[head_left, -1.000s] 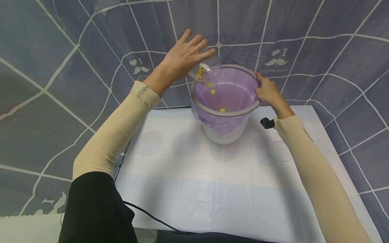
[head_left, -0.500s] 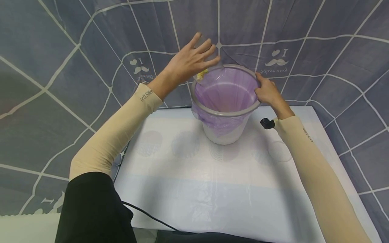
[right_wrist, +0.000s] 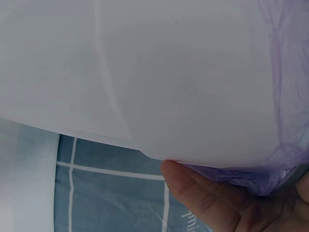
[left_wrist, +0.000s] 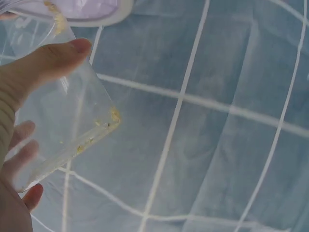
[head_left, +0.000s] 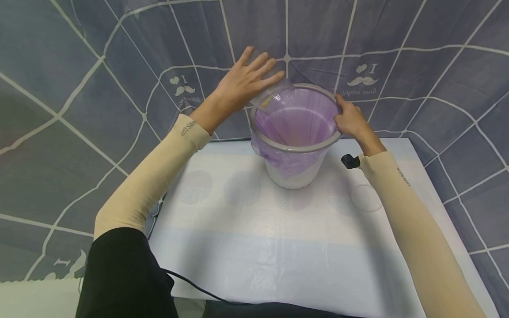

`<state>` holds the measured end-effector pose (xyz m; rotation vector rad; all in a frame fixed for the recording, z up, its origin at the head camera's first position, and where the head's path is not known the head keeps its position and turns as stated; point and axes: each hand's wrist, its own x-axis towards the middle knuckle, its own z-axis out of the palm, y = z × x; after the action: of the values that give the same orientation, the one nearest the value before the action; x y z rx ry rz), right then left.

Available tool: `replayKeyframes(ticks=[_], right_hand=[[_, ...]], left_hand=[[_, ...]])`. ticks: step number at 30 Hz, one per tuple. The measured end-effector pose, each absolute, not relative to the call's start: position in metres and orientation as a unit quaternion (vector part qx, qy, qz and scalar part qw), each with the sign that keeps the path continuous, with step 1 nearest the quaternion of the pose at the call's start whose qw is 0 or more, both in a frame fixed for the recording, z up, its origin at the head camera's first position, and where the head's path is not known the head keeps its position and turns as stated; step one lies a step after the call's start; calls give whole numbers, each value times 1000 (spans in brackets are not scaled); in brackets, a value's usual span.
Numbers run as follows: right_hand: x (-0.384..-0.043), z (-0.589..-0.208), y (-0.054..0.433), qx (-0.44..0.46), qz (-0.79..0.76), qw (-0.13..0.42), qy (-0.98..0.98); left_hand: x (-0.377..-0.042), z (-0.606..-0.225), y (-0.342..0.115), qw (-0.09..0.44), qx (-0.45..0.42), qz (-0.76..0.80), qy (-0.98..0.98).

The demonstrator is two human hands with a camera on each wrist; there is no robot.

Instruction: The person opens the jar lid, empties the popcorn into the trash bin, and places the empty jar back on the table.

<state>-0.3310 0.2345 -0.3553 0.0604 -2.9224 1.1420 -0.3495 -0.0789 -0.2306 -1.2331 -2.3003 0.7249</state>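
My left hand (head_left: 247, 83) holds a clear plastic container (head_left: 277, 96) tipped over the left side of a trash bin (head_left: 292, 182). In the left wrist view the thumb lies along one wall of the container (left_wrist: 72, 108), with several fingers behind it. Yellow crumbs (left_wrist: 114, 115) cling to its bottom corner and edges. The bin is white with a grey rim (head_left: 296, 149) and a purple bag (head_left: 308, 117) lining it. My right hand (head_left: 351, 118) grips the rim on the right side. Up close, its fingers press under the bag's fold beside the white wall (right_wrist: 188, 87).
The bin stands at the back of a table with a pale printed cover (head_left: 246, 251). A grey-blue curtain (head_left: 397, 75) with white lines hangs behind and at the sides. A black cable (head_left: 199, 288) runs across the front left edge of the table.
Yellow pieces were falling from the container into the bin a second ago; now no falling pieces show and only a little yellow remains in it. My left hand has shifted slightly; the right stays put.
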Motion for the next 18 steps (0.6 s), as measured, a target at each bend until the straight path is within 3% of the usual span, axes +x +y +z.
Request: replayKeyframes(ticks=[18], right_hand=[[-330,-354,239,13,364,-4,-931]], left_hand=[[-348,-271,-102,207,-384,57,-898]])
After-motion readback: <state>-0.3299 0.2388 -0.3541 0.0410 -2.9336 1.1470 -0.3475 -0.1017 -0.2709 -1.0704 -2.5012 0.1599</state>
